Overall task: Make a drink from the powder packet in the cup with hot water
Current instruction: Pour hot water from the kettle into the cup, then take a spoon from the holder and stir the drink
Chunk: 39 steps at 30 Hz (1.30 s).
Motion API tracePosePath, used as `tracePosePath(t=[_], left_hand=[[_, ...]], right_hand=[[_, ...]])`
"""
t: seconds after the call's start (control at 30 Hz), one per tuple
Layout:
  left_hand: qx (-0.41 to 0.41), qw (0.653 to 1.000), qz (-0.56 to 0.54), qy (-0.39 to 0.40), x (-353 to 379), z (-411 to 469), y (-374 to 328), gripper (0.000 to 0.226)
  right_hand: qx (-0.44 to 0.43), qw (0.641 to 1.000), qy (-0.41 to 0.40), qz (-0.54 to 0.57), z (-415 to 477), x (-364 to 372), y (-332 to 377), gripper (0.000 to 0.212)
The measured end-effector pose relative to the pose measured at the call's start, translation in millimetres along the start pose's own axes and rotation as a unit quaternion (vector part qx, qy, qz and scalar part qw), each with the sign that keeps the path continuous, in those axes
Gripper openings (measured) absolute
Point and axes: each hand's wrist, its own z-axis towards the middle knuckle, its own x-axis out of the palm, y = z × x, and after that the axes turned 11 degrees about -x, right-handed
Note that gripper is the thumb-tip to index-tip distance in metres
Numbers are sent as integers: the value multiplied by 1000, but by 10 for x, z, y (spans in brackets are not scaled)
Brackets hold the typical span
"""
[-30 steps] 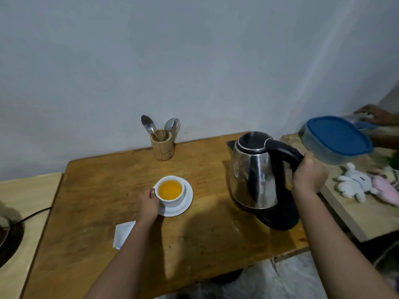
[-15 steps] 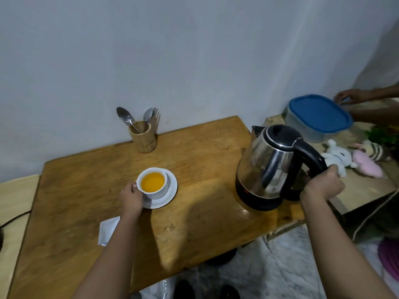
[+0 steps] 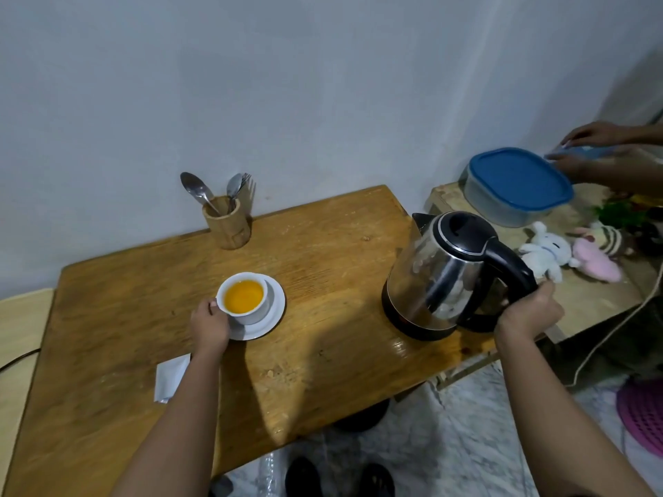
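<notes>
Your right hand closes its grip on the electric kettle handle at the desk edge; your left hand steadies the filled cup (orange drink, on its saucer). Stirring likely comes next.

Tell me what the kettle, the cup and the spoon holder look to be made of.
Kettle: polished steel body, mirror reflections; lid and handle look like black plastic. Cup: glossy white, probably ceramic. Spoon holder: matte tan cylinder, likely bamboo or wood.
</notes>
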Motion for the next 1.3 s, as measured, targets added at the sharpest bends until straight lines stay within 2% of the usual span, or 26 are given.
tracePosePath(t=[0.13, 0.23, 0.37, 0.53, 0.67, 0.77, 0.87, 1.07, 1.3], left_hand=[[-4, 1000, 1, 0, 1, -22, -13, 33], [-17, 1000, 1, 4, -11, -41, -42, 33], [-33, 999, 0, 18, -38, -51, -67, 34], [-38, 998, -7, 43, -91, -38, -74, 32], [-29, 997, -19, 75, -164, -70, -100, 32], [-16, 995, -26, 95, -221, -71, -68, 24], [16, 993, -36, 109, -271, -37, -26, 16], [49, 989, -41, 135, -304, 123, 93, 22], [77, 989, -37, 124, -257, 234, 200, 22]], right_hand=[[-73, 997, 21, -33, -20, -32, -66, 38], [-206, 973, 71, -76, -45, -17, -23, 29], [-378, 895, 153, -179, -164, 106, 252, 21], [-466, 807, 296, -211, -563, 399, 494, 16], [-459, 763, 430, -148, -1107, 830, 552, 16], [-400, 727, 539, -141, -1555, 1224, 507, 17], [-351, 706, 601, -129, -1992, 1647, 356, 17], [-298, 683, 655, -126, -2714, 2396, 143, 20], [-285, 658, 660, -224, -3126, 3281, -169, 18]])
